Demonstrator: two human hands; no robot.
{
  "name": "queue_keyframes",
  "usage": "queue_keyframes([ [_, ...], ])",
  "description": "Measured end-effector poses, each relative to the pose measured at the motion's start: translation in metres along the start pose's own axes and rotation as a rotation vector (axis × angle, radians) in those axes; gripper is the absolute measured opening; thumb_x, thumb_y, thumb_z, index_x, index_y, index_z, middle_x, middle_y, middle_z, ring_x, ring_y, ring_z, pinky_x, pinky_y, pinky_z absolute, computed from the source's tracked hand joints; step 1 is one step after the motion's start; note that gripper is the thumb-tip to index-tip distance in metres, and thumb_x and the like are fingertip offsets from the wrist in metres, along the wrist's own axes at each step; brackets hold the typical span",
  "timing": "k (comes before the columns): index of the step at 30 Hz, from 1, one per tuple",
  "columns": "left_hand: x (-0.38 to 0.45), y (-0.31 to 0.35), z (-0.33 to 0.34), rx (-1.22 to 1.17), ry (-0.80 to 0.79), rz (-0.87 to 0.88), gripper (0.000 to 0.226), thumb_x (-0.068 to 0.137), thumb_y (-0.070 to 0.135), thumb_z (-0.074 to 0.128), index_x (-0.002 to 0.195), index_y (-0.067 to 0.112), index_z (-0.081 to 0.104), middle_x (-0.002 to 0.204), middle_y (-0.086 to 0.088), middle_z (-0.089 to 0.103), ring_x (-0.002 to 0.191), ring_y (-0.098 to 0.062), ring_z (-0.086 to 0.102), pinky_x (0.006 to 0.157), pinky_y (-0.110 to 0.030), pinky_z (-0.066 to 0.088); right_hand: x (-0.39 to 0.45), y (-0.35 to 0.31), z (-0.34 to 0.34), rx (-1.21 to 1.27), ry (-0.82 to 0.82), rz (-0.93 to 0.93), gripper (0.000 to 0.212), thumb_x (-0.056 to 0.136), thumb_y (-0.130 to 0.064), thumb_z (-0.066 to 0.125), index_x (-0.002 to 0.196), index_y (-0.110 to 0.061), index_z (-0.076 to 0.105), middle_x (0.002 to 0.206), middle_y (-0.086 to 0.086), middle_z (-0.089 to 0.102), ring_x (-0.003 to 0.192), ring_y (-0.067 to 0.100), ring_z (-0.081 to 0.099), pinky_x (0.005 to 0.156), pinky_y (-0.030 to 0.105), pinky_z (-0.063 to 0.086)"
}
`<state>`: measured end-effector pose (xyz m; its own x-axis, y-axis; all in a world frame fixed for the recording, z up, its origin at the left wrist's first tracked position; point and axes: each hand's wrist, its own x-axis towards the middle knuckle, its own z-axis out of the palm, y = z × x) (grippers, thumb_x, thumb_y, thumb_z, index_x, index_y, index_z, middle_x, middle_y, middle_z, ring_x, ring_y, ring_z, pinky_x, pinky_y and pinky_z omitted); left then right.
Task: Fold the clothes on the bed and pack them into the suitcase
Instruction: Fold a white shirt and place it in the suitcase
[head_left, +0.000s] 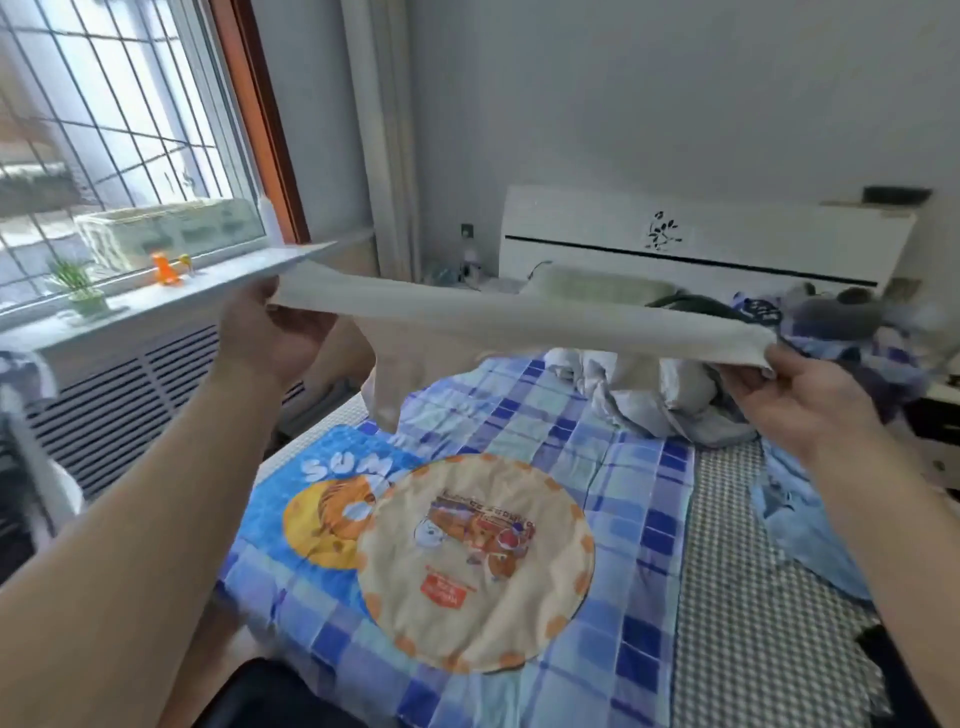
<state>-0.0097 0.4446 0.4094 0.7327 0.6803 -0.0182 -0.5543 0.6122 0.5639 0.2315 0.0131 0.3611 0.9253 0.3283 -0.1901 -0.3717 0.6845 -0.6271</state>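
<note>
A pale beige garment is stretched out flat in the air above the bed, with one part of it hanging down near the left. My left hand grips its left end and my right hand pinches its right end. Below lies the bed with a blue checked cover. On the cover sit a blue cartoon-print cloth and a round beige printed piece. A pile of grey and white clothes lies further up the bed. No suitcase is in view.
A light blue garment lies at the bed's right side on a grey checked sheet. The white headboard stands at the far end. A windowsill with a small plant and a radiator cover is on the left.
</note>
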Motion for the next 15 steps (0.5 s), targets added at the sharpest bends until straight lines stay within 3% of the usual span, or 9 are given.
queue_keyframes([
  [2, -0.015, -0.029, -0.07, 0.059, 0.073, -0.079, 0.067, 0.048, 0.005, 0.072, 0.114, -0.003, 0.069, 0.122, -0.017, 0.069, 0.113, -0.032, 0.068, 0.104, -0.045, 0.049, 0.001, 0.04, -0.052, -0.079, 0.084, 0.07, 0.059, 0.069, -0.003, 0.086, 0.12, -0.012, 0.058, 0.098, 0.013, 0.076, 0.087, 0.025, 0.075, 0.059, 0.039, 0.062],
  [4, -0.027, -0.066, -0.146, 0.157, 0.235, -0.187, 0.09, 0.048, 0.009, 0.075, 0.137, 0.001, 0.058, 0.135, -0.016, 0.063, 0.122, -0.032, 0.063, 0.105, -0.046, 0.049, 0.007, 0.082, -0.111, -0.123, 0.171, 0.167, 0.104, 0.027, -0.007, 0.1, 0.121, -0.013, 0.057, 0.091, 0.011, 0.077, 0.086, 0.026, 0.075, 0.058, 0.041, 0.062],
  [6, -0.038, -0.112, -0.221, 0.25, 0.461, -0.292, 0.07, 0.064, 0.01, 0.066, 0.133, 0.002, 0.058, 0.118, -0.016, 0.071, 0.102, -0.031, 0.068, 0.086, -0.043, 0.058, 0.019, 0.126, -0.171, -0.141, 0.302, 0.284, 0.118, 0.011, -0.005, 0.099, 0.121, -0.011, 0.056, 0.088, 0.013, 0.077, 0.085, 0.029, 0.075, 0.061, 0.043, 0.062],
  [7, -0.046, -0.139, -0.259, 0.314, 0.544, -0.339, 0.05, 0.076, 0.009, 0.058, 0.125, 0.002, 0.059, 0.107, -0.015, 0.072, 0.093, -0.029, 0.067, 0.075, -0.04, 0.059, 0.021, 0.149, -0.197, -0.154, 0.368, 0.346, 0.114, 0.015, -0.004, 0.101, 0.12, -0.007, 0.056, 0.091, 0.016, 0.076, 0.088, 0.031, 0.074, 0.066, 0.045, 0.061],
  [8, -0.054, -0.167, -0.296, 0.384, 0.617, -0.397, 0.033, 0.088, 0.008, 0.05, 0.12, 0.003, 0.058, 0.101, -0.016, 0.069, 0.085, -0.027, 0.064, 0.068, -0.037, 0.059, 0.023, 0.171, -0.221, -0.192, 0.42, 0.393, 0.094, 0.04, -0.003, 0.099, 0.123, -0.004, 0.055, 0.096, 0.018, 0.075, 0.094, 0.032, 0.071, 0.074, 0.046, 0.058],
  [9, -0.064, -0.195, -0.333, 0.444, 0.68, -0.458, 0.024, 0.097, 0.009, 0.045, 0.117, 0.002, 0.056, 0.095, -0.015, 0.064, 0.078, -0.025, 0.058, 0.063, -0.034, 0.058, 0.025, 0.194, -0.248, -0.232, 0.48, 0.421, 0.06, 0.075, -0.004, 0.083, 0.127, -0.003, 0.053, 0.099, 0.018, 0.074, 0.098, 0.031, 0.068, 0.078, 0.045, 0.055],
  [10, -0.074, -0.221, -0.368, 0.51, 0.742, -0.509, 0.02, 0.102, 0.009, 0.042, 0.115, 0.001, 0.054, 0.09, -0.014, 0.059, 0.072, -0.024, 0.053, 0.062, -0.033, 0.056, 0.028, 0.216, -0.277, -0.278, 0.546, 0.456, 0.03, 0.097, -0.006, 0.058, 0.127, -0.005, 0.053, 0.096, 0.016, 0.074, 0.096, 0.028, 0.068, 0.077, 0.043, 0.056],
  [12, -0.089, -0.268, -0.432, 0.655, 0.831, -0.58, 0.012, 0.104, 0.007, 0.043, 0.106, 0.002, 0.054, 0.088, -0.016, 0.057, 0.069, -0.026, 0.052, 0.065, -0.037, 0.053, 0.036, 0.257, -0.334, -0.397, 0.621, 0.531, 0.023, 0.107, -0.008, 0.035, 0.115, -0.01, 0.057, 0.077, 0.008, 0.076, 0.074, 0.022, 0.074, 0.061, 0.036, 0.061],
  [15, -0.107, -0.324, -0.495, 0.827, 0.873, -0.619, 0.01, 0.102, 0.002, 0.048, 0.094, 0.003, 0.055, 0.084, -0.017, 0.054, 0.065, -0.027, 0.053, 0.053, -0.031, 0.052, 0.039, 0.301, -0.398, -0.579, 0.648, 0.587, 0.027, 0.108, -0.007, 0.032, 0.098, -0.012, 0.056, 0.065, 0.003, 0.074, 0.055, 0.015, 0.071, 0.044, 0.029, 0.057],
])
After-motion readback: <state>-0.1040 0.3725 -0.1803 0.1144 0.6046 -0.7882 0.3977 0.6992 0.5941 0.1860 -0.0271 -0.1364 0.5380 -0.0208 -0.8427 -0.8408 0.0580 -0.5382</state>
